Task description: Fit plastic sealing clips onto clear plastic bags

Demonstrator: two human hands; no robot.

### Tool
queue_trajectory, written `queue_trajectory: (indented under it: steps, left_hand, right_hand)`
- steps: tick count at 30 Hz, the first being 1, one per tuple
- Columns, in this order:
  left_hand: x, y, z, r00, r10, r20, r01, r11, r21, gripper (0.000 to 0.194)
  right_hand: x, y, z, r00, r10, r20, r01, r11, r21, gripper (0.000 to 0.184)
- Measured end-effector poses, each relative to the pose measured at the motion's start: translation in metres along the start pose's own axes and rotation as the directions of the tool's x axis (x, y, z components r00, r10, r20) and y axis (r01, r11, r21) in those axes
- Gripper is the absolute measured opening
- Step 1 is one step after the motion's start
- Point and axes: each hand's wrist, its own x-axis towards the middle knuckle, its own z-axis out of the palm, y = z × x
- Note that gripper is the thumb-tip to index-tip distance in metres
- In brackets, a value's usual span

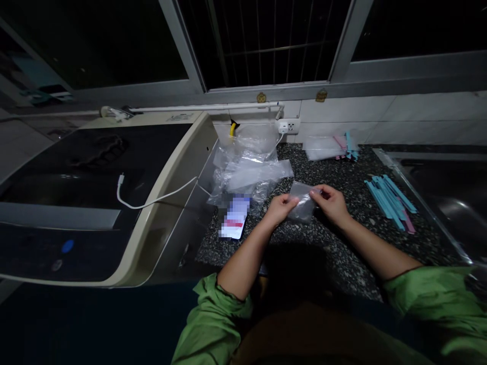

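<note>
Between my two hands is a small clear plastic bag [303, 202], held over the dark speckled counter. My left hand [280, 209] pinches its left side between thumb and fingers. At its upper right edge, the thumb and fingers of my right hand [330, 203] are closed on the plastic. Right of my hands lies a loose bunch of flat light-blue sticks [388, 200] with a pink one [408, 222] among them. A heap of clear plastic bags [251, 170] spreads behind my left hand. Farther back sits a stack of clear bags [323, 148] with blue and pink sticks on its right end.
A lit phone [235, 218] lies left of my left hand. The washing machine [152, 238] borders the counter on the left, a white cable [160, 202] across its lid. A metal sink [452, 203] is at the right. A charger [283, 126] fills part of the wall socket.
</note>
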Motion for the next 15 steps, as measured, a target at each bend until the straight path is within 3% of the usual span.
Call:
queue_trajectory:
  steps: [3, 7, 15]
  left_hand:
    - [0.002, 0.001, -0.001, 0.996, 0.043, -0.073, -0.046, 0.998, -0.049, 0.042]
    - [0.003, 0.003, -0.002, 0.984, 0.084, -0.158, -0.104, 0.986, -0.129, 0.04]
    - [0.006, 0.005, -0.002, 0.987, 0.032, -0.159, -0.073, 0.962, -0.264, 0.026]
  right_hand:
    - [-0.002, 0.0, 0.003, 0.991, 0.031, 0.127, -0.034, 0.999, 0.021, 0.041]
    - [-0.007, 0.002, 0.01, 0.946, 0.077, 0.316, -0.068, 0.997, -0.038, 0.041]
    - [-0.008, 0.006, 0.013, 0.942, 0.074, 0.328, -0.061, 0.997, -0.049, 0.039]
